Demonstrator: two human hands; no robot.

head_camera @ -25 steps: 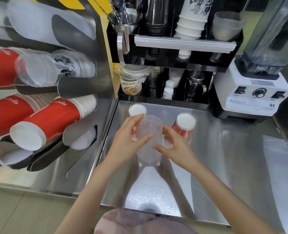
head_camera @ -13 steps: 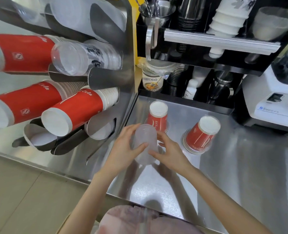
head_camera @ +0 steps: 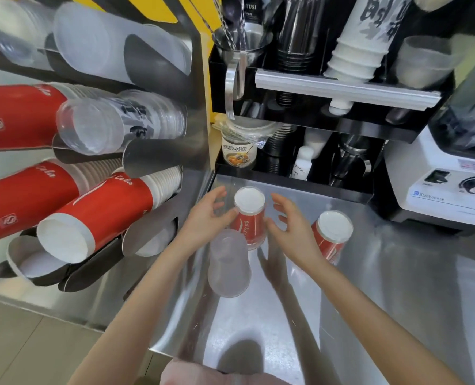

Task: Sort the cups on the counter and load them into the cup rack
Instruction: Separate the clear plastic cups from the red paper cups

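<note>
The red paper cup (head_camera: pixel 248 215) in the middle is what both hands are going for right now. It's sitting upside down on the steel surface (head_camera: pixel 397 287), white base up, just in front of the black organizer shelf (head_camera: pixel 294 176). The left hand (head_camera: pixel 205 220) is coming in on its left side with the thumb touching or nearly touching the cup wall, fingers spread and relaxed. The right hand (head_camera: pixel 289 226) is hovering just beside it on the other side, fingers loose, gripping nothing. So neither hand is really holding it yet, as far as I can tell.

A frosted clear plastic cup (head_camera: pixel 229 263) is standing upside down right in front of the red one, touching or almost touching it, and a second red cup (head_camera: pixel 332 234) is sitting near the right hand, also inverted.

If I were doing this, I'd be squeezing lightly around the middle of the cup, since paper walls crush easily. I'd also be lifting straight up so the clear cup doesn't get knocked over. Then it's probably heading for the cup rack (head_camera: pixel 158 159) on the left, where the red stack (head_camera: pixel 102 215) is poking out of its tube. Matching red to red is the sorting part.
</note>
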